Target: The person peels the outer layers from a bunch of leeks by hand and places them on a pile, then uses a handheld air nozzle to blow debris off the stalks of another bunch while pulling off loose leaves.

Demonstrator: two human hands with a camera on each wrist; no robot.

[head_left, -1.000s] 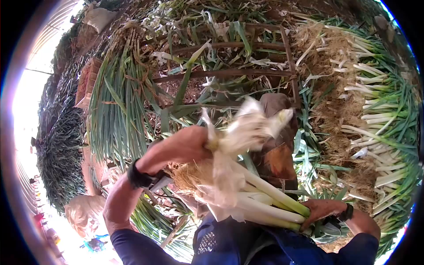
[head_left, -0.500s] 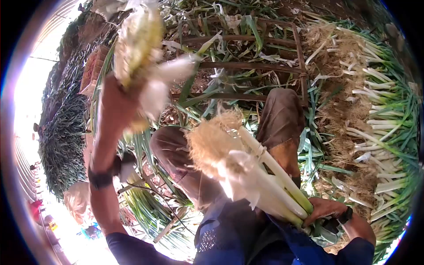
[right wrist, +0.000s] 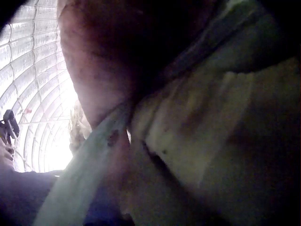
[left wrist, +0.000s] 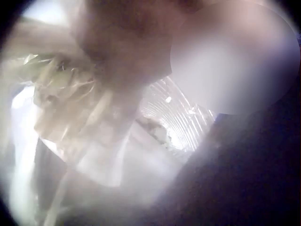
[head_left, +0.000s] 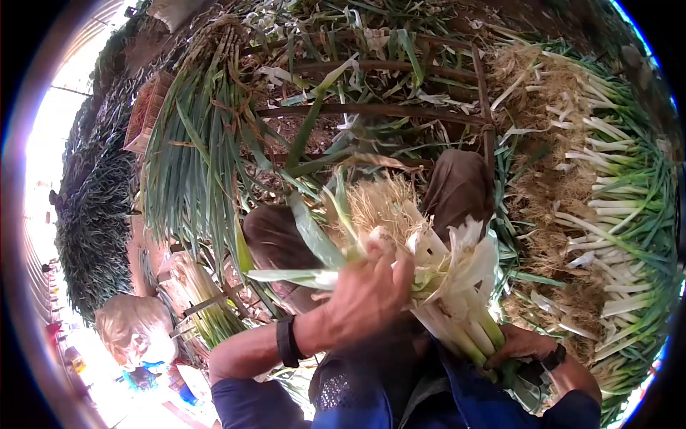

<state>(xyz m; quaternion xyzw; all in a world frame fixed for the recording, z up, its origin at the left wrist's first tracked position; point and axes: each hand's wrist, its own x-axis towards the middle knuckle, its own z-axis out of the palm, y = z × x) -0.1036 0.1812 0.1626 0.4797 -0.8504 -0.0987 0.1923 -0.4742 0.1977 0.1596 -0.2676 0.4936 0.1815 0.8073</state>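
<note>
Across the lap lies a bundle of leeks (head_left: 457, 329), its tan roots (head_left: 375, 207) pointing up and left. My right hand (head_left: 525, 343) grips the bundle at its lower right end. Near the root end, my left hand (head_left: 368, 297) has its fingers curled on leaves; a long green leaf (head_left: 314, 232) and a pale one stick out beside it. Loose papery leaves (head_left: 468, 264) flare from the bundle between the hands. The left wrist view is blurred, with pale leaves (left wrist: 103, 160) by the hand. In the right wrist view, a pale leaf (right wrist: 80, 174) passes close beneath the hand.
Rows of leeks (head_left: 625, 207) with roots inward line the right. Green stalks (head_left: 200, 157) hang together at the left, near a reddish crate (head_left: 146, 111). A wooden frame (head_left: 379, 109) lies ahead among scattered leaves. A sack (head_left: 136, 329) stands lower left.
My left hand swung far left with a blurred clump of leaves, then came back to the root end without that clump. The bundle's outer leaves now flare outward. My right hand keeps its grip.
</note>
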